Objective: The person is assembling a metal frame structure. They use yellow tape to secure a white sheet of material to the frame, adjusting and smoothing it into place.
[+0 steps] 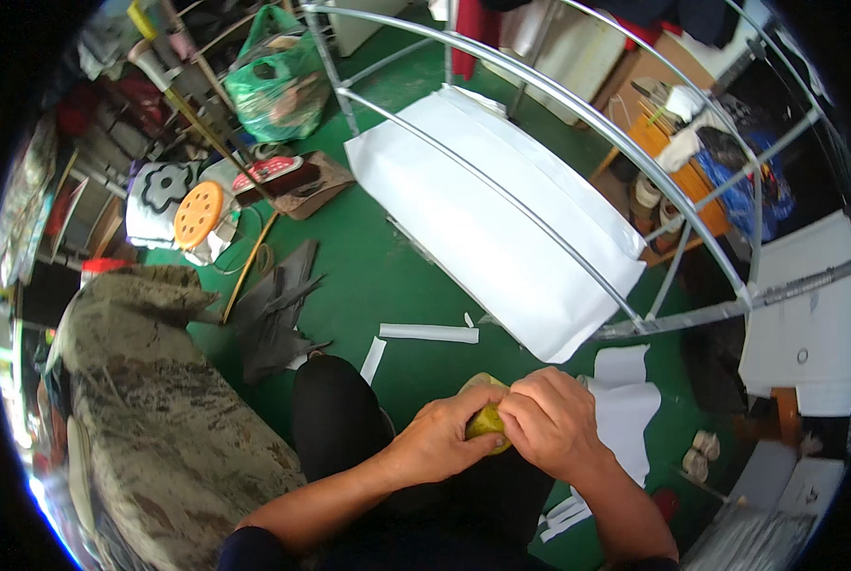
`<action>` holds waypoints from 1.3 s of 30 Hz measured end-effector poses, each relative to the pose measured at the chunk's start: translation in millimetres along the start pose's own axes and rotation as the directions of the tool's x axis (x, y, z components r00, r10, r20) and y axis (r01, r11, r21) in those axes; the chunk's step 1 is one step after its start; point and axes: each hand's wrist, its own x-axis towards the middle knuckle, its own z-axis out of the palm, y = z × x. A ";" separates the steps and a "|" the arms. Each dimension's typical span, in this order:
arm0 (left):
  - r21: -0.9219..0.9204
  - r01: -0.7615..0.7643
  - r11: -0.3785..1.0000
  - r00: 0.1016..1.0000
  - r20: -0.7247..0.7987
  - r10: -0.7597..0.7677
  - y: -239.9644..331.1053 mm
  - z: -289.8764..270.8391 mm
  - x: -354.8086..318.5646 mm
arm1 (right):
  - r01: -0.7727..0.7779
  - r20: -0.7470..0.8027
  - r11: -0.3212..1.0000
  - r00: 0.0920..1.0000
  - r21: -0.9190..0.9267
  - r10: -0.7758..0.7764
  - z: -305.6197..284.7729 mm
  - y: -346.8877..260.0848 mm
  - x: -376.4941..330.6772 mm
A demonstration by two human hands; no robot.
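The left hand (441, 433) gripped a yellowish roll (483, 424) while the right hand (551, 419) pinched its edge, fingers curled; a white strip (429, 333) lay beyond on the green floor (416, 376).

The green floor (349, 249) runs under a curved grey metal-tube frame (577, 103). A cluttered wooden table (709, 198) stands upper right, 1 round orange seat (199, 215) upper left; bright light (41, 497) glows lower left.
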 end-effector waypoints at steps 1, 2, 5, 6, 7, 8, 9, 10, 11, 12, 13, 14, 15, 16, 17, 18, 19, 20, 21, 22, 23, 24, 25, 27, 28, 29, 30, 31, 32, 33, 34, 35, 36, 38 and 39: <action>-0.011 0.038 0.999 0.998 0.048 -0.037 -0.8 0.1 2.7 | -0.035 -0.008 0.999 0.999 -0.016 0.035 -1.7 -3.6 -3.3; 0.044 0.029 0.999 0.994 0.100 -0.033 -0.7 -2.5 6.5 | -0.070 -0.016 0.997 0.997 -0.031 0.070 -2.4 -7.9 -7.0; 0.111 -0.095 0.989 0.974 0.214 0.070 -9.9 -9.1 17.9 | -0.182 -0.064 0.983 0.982 -0.037 0.179 -3.5 -18.7 -15.5; 0.124 -0.127 0.984 0.961 0.261 0.091 -9.3 -13.3 22.4 | -0.222 -0.052 0.974 0.974 -0.042 0.220 -7.3 -20.7 -16.3; 0.138 -0.149 0.979 0.947 0.305 0.101 -9.5 -20.4 26.4 | -0.263 -0.038 0.964 0.964 -0.037 0.262 -10.7 -23.5 -17.2; 0.151 -0.172 0.974 0.931 0.347 0.110 -9.4 -28.1 31.5 | -0.303 -0.023 0.952 0.953 -0.032 0.303 -13.4 -26.8 -16.2; 0.113 -0.261 0.959 0.909 0.363 0.205 -9.3 -34.7 36.7 | -0.363 -0.016 0.931 0.932 -0.028 0.363 -17.8 -33.5 -13.3; 0.102 -0.255 0.961 0.891 0.411 0.193 -4.5 -41.8 42.2 | -0.419 -0.017 0.907 0.908 -0.023 0.419 -21.8 -36.0 -8.6; 0.093 -0.248 0.964 0.872 0.455 0.181 2.9 -49.6 45.2 | -0.473 -0.017 0.881 0.881 -0.017 0.472 -24.5 -38.4 -3.9; 0.101 -0.289 0.952 0.855 0.475 0.209 9.4 -57.2 49.8 | -0.514 -0.030 0.858 0.857 0.009 0.514 -27.6 -41.9 1.7; 0.112 -0.330 0.937 0.839 0.489 0.237 14.4 -64.3 55.9 | -0.543 -0.037 0.839 0.838 0.027 0.544 -29.5 -44.3 6.2; 0.123 -0.370 0.921 0.824 0.500 0.265 18.8 -71.2 60.7 | -0.569 -0.043 0.821 0.820 0.045 0.571 -31.1 -47.6 11.3; 0.153 -0.400 0.904 0.818 0.505 0.276 23.9 -78.4 64.8 | -0.592 -0.047 0.803 0.802 0.069 0.595 -32.8 -50.0 16.7; 0.182 -0.429 0.885 0.812 0.507 0.289 28.8 -85.6 68.4 | -0.598 -0.057 0.798 0.796 0.077 0.602 -34.0 -51.9 22.9; 0.210 -0.457 0.864 0.807 0.507 0.303 33.2 -91.2 70.8 | -0.602 -0.065 0.794 0.792 0.085 0.607 -34.9 -53.5 29.7; 0.207 -0.492 0.845 0.812 0.459 0.360 37.5 -97.1 69.5 | -0.602 -0.074 0.792 0.789 0.099 0.610 -34.7 -56.2 37.2; 0.249 -0.508 0.825 0.813 0.455 0.364 39.8 -104.1 71.1 | -0.603 -0.073 0.792 0.790 0.093 0.609 -35.0 -58.9 44.4; 0.292 -0.521 0.802 0.815 0.447 0.368 41.0 -111.9 73.1 | -0.601 -0.071 0.794 0.791 0.087 0.607 -35.6 -60.8 51.7; 0.334 -0.531 0.779 0.819 0.437 0.371 41.6 -119.0 74.2 | -0.600 -0.065 0.796 0.794 0.082 0.605 -35.2 -62.2 57.9; 0.342 -0.538 0.771 0.818 0.433 0.379 42.7 -125.0 75.3 | -0.607 -0.058 0.789 0.788 0.097 0.613 -34.4 -62.2 63.0; 0.351 -0.544 0.762 0.817 0.426 0.388 43.7 -130.4 76.4 | -0.612 -0.049 0.783 0.783 0.113 0.620 -33.3 -61.2 67.9; 0.363 -0.549 0.753 0.818 0.418 0.395 43.1 -136.5 78.0 | -0.616 -0.040 0.777 0.780 0.131 0.625 -30.8 -58.7 72.5; 0.325 -0.578 0.748 0.798 0.414 0.438 41.6 -142.8 80.1 | -0.606 -0.029 0.781 0.787 0.150 0.616 -30.1 -55.5 76.8; 0.249 -0.634 0.732 0.756 0.395 0.521 38.8 -155.6 84.8 | -0.585 -0.003 0.789 0.803 0.189 0.596 -33.0 -47.3 85.4; 0.289 -0.664 0.689 0.734 0.426 0.529 40.9 -162.6 86.7 | -0.538 -0.010 0.828 0.837 0.158 0.547 -34.5 -43.1 88.9; 0.329 -0.709 0.624 0.695 0.478 0.537 50.0 -170.1 90.8 | -0.489 -0.013 0.863 0.869 0.128 0.494 -36.2 -42.7 91.5; 0.334 -0.770 0.543 0.633 0.505 0.587 55.9 -177.1 91.7 | -0.404 0.003 0.910 0.914 0.098 0.406 -43.5 -45.6 86.6; 0.317 -0.838 0.444 0.544 0.541 0.641 69.0 -179.9 93.3 | -0.327 0.012 0.944 0.945 0.051 0.327 -58.7 -56.7 81.9; 0.349 -0.852 0.390 0.521 0.503 0.689 93.3 -190.2 83.5 | -0.192 0.035 0.980 0.981 0.051 0.190 -64.8 -61.9 86.5; 0.342 -0.870 0.356 0.487 0.478 0.731 89.4 -186.7 81.3 | -0.119 0.015 0.989 0.993 0.087 0.118 -67.1 -54.0 96.8; 0.332 -0.877 0.346 0.469 0.440 0.766 87.9 -183.1 84.5 | -0.052 -0.009 0.991 0.998 0.125 0.054 -71.3 -47.6 109.1; 0.321 -0.886 0.335 0.448 0.401 0.799 84.6 -179.5 87.7 | -0.069 -0.044 0.988 0.996 0.136 0.075 -67.3 -42.7 112.2; 0.321 -0.893 0.315 0.423 0.359 0.832 84.0 -179.7 88.1 | -0.072 -0.083 0.987 0.993 0.146 0.085 -64.0 -40.9 115.4; 0.319 -0.908 0.273 0.364 0.274 0.890 83.2 -180.4 90.0 | -0.088 -0.071 0.977 0.992 0.195 0.103 -69.4 -36.0 120.9; 0.324 -0.903 0.283 0.380 0.293 0.878 87.3 -184.0 87.4 | -0.062 -0.092 0.979 0.993 0.197 0.081 -67.7 -33.3 122.5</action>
